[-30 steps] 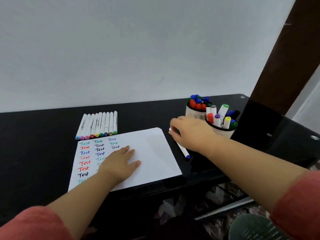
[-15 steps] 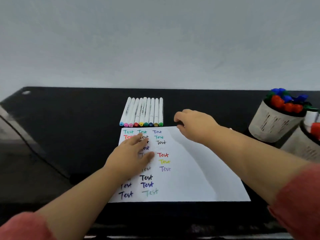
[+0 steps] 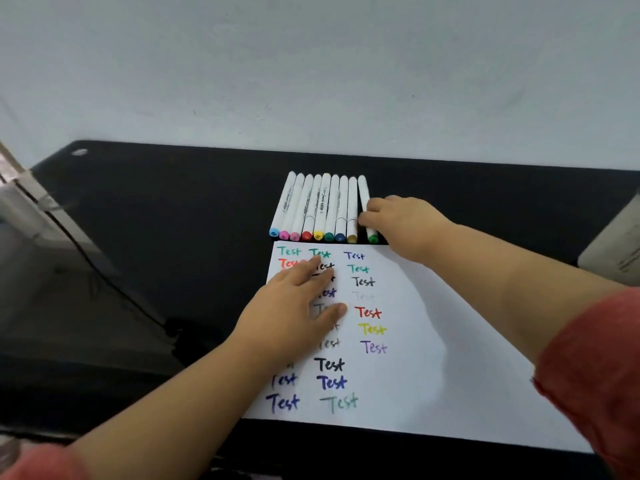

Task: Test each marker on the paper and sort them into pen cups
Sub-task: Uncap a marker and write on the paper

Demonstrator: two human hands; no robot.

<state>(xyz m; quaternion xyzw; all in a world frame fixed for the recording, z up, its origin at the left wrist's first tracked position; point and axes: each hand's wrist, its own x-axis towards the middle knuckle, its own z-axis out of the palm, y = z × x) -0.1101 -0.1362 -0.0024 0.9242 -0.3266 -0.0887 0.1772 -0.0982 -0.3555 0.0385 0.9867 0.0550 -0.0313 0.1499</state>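
Black table (image 3: pixel 173 237) spans frame below grey wall (image 3: pixel 311 64). White paper (image 3: pixel 433 358) lies at 6 o'clock of centre, covered with coloured "Test" marks. Left hand (image 3: pixel 294 303) rests flat on paper at 9 o'clock side, fingers straight, grasping nothing. Row of markers (image 3: pixel 315 209) lies at 12 o'clock of paper, just beyond top edge, caps toward paper. Right hand (image 3: pixel 401 223) at 3 o'clock end of row, fingers curled round green-capped marker (image 3: pixel 364 195), set slightly apart from row. Pen cup (image 3: pixel 616 251) partly visible at far 3 o'clock edge.
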